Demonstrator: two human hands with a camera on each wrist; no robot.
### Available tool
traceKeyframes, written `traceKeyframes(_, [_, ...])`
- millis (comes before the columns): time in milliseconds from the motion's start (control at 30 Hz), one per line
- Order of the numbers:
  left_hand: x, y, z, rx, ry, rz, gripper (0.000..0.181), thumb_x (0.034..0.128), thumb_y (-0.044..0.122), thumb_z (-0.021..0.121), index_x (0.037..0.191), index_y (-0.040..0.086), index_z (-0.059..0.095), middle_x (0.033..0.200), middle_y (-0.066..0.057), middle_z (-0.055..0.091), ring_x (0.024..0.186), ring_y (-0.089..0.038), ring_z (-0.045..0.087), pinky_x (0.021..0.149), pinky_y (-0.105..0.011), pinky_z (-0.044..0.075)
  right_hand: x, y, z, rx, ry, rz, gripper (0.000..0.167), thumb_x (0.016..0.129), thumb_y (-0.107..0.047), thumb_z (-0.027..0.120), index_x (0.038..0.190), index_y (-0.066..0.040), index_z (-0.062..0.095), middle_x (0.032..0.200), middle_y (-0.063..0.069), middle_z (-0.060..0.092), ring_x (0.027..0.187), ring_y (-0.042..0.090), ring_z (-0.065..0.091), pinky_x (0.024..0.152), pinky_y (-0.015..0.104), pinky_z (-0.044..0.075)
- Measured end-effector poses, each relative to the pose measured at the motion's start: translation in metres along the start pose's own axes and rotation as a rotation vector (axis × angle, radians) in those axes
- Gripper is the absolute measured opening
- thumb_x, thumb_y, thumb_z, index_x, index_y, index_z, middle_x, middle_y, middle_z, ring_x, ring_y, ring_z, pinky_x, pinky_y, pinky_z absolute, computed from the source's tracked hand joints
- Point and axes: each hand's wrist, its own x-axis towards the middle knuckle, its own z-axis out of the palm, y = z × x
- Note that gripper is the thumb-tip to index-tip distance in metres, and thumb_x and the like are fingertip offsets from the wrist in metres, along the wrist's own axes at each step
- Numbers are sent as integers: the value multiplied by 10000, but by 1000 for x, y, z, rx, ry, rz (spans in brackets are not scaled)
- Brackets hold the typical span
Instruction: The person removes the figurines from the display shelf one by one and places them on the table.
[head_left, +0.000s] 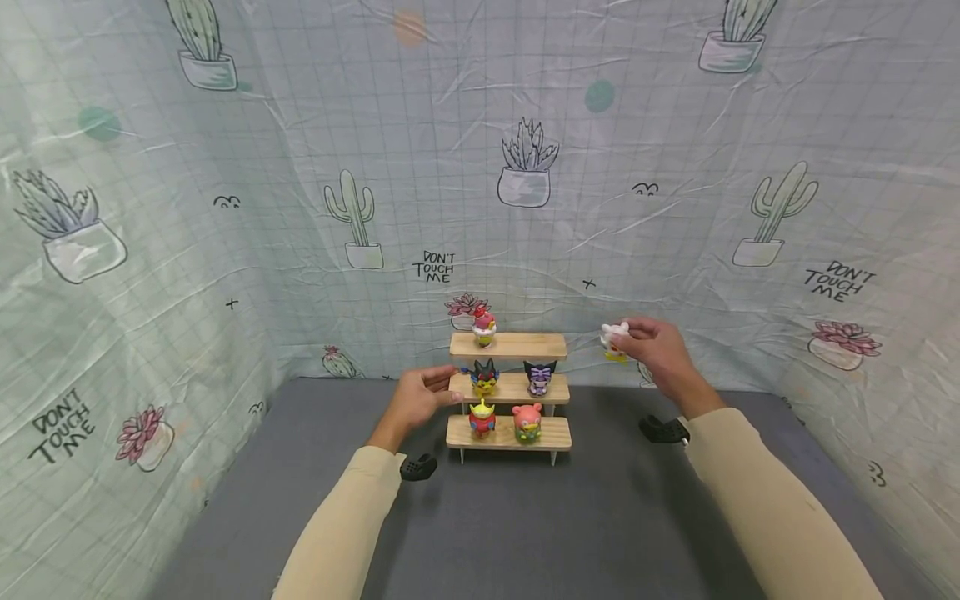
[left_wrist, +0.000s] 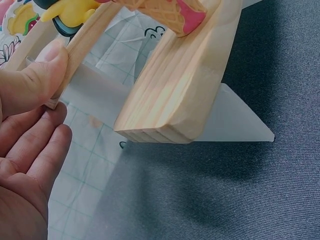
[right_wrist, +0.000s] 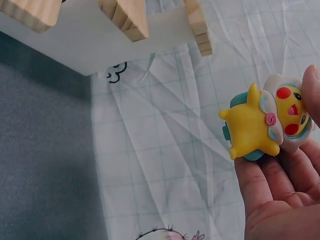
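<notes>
My right hand (head_left: 657, 357) holds a small yellow figurine (right_wrist: 247, 127) with red cheeks and a white hood, raised to the right of a three-tier wooden display stand (head_left: 555, 433). In the right wrist view my thumb is at its head and my fingers lie under it. My left hand (head_left: 417, 398) pinches the left end of the stand's middle shelf (left_wrist: 82, 47), thumb on one face and fingertips at the other. On that shelf stand a yellow figurine with dark ears (head_left: 484, 380) and a purple-and-black figurine (head_left: 539, 379).
A red-and-white figurine (head_left: 484, 328) occupies the top shelf's left side. The bottom shelf carries a red figurine with a green head (head_left: 482, 419) and a pink figurine (head_left: 528, 423). Cactus-printed cloth (head_left: 465, 125) hangs behind and beside the dark grey table (head_left: 495, 533).
</notes>
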Motion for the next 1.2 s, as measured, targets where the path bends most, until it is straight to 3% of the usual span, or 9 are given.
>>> traceKeyframes(133, [0, 0, 0, 1, -6, -1, 563, 897, 42, 803, 1432, 28, 630, 1490, -165, 613, 1397, -348, 587, 1107, -428, 568, -2, 2, -5, 9, 2, 10, 651, 1018, -258, 696, 1520, 79, 454, 1427, 194, 610, 912, -110, 633, 846, 100, 580])
traceKeyframes(233, [0, 1, -1, -4, -11, -2, 572, 898, 43, 802, 1441, 29, 621, 1498, -161, 608, 1404, -345, 582, 1111, -427, 565, -5, 4, -9, 22, 0, -1, 648, 1014, -242, 701, 1513, 91, 457, 1258, 17, 699, 908, -104, 644, 837, 113, 589])
traceKeyframes(367, [-1, 0, -1, 3, -18, 3, 573, 908, 56, 794, 1451, 38, 614, 1511, -156, 598, 1413, -345, 572, 1113, -426, 565, -6, 8, -14, 41, -5, -1, 652, 1010, -241, 709, 1506, 98, 457, 1079, -169, 688, 905, -100, 652, 820, 111, 590])
traceKeyframes(600, [-2, 0, -1, 4, -20, 5, 563, 917, 66, 789, 1452, 52, 616, 1518, -144, 594, 1422, -342, 565, 1117, -425, 565, -10, 15, -23, 32, 5, 27, 696, 1011, -273, 708, 1530, 96, 427, 1275, -6, 663, 904, -121, 647, 865, 131, 599])
traceKeyframes(800, [0, -1, -1, 11, -13, 2, 564, 917, 71, 792, 1451, 41, 614, 1510, -148, 601, 1425, -347, 560, 1128, -436, 555, -10, 22, -32, 52, -11, 29, 714, 1005, -281, 720, 1528, 99, 420, 1018, -241, 636, 915, -101, 647, 851, 141, 605])
traceKeyframes(1200, [1, -2, -1, 13, -15, 0, 569, 919, 71, 791, 1455, 28, 606, 1509, -155, 600, 1434, -351, 548, 1134, -436, 545, -15, 32, -43, 58, 10, 21, 716, 1007, -249, 716, 1522, 131, 396, 959, -285, 642, 900, -112, 634, 810, 103, 587])
